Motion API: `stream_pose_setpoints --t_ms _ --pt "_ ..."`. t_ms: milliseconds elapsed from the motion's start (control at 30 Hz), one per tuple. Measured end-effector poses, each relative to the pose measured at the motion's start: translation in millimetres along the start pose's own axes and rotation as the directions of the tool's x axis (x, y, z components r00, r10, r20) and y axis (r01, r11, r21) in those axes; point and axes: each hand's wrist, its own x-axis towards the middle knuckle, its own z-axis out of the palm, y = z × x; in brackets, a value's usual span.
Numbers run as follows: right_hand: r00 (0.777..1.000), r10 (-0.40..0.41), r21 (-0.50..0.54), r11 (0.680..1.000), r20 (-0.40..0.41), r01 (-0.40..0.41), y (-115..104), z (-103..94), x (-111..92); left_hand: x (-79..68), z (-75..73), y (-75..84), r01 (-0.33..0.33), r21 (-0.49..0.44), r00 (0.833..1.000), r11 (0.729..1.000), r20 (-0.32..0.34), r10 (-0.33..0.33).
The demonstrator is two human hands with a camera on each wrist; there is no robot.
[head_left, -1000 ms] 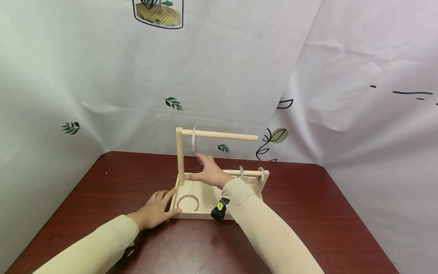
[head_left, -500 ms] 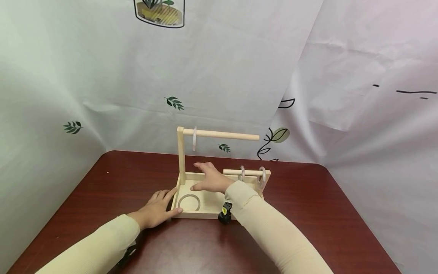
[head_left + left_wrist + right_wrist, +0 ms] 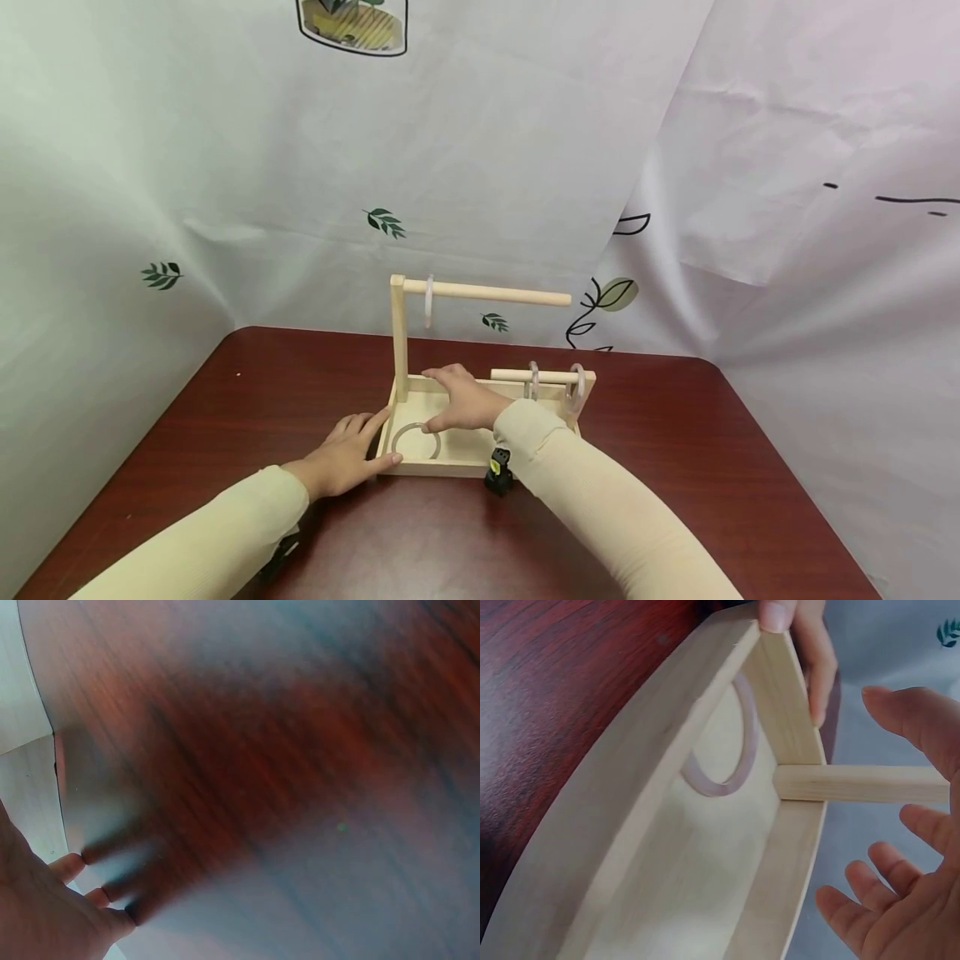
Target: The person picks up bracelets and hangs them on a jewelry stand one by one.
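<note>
In the head view my left hand (image 3: 341,458) rests at the left end of a wooden tray rack (image 3: 442,469). Its thumb lies on the front left corner, and its straight fingers touch the left side. Over the tray floor is my right hand (image 3: 468,406), thumb and fingers spread, holding nothing. A pale translucent ring (image 3: 750,742) lies flat in the tray's left part, close to that thumb in the head view. One more ring (image 3: 429,312) hangs on the tall upper bar (image 3: 495,292). Two rings, one of them the outer ring (image 3: 578,387), hang on the short lower bar (image 3: 510,375).
The rack stands on a dark red wooden table (image 3: 675,467). A wooden post (image 3: 399,333) rises at the tray's back left, holding the upper bar above the right hand. White cloth (image 3: 525,150) with leaf prints surrounds the table.
My right hand has come down from just below the hanging ring toward the tray floor and the flat ring. My left hand stays on the tray's corner.
</note>
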Motion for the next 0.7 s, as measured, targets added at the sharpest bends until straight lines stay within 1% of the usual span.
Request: stream_pose_setpoints --t_ms 200,433,567,700 --pt "1.0 -0.001 -0.076 0.997 0.027 0.003 2.2 5.3 0.6 0.6 -0.8 -0.5 0.003 -0.003 1.0 1.0 0.003 -0.003" --pt "0.999 0.001 -0.089 0.996 0.038 0.002 7.3 12.0 3.0 0.9 -0.9 -0.2 -0.002 0.0 1.0 1.0 0.0 0.002" --pt "0.999 0.007 -0.141 0.99 0.035 -0.002 11.5 19.0 5.8 1.0 -0.6 -0.1 -0.007 0.001 1.0 1.0 0.001 0.007" --pt "0.999 0.027 -0.166 0.986 0.041 -0.02 11.4 22.7 6.8 1.8 0.4 -0.3 -0.006 0.005 1.0 1.0 0.0 0.006"
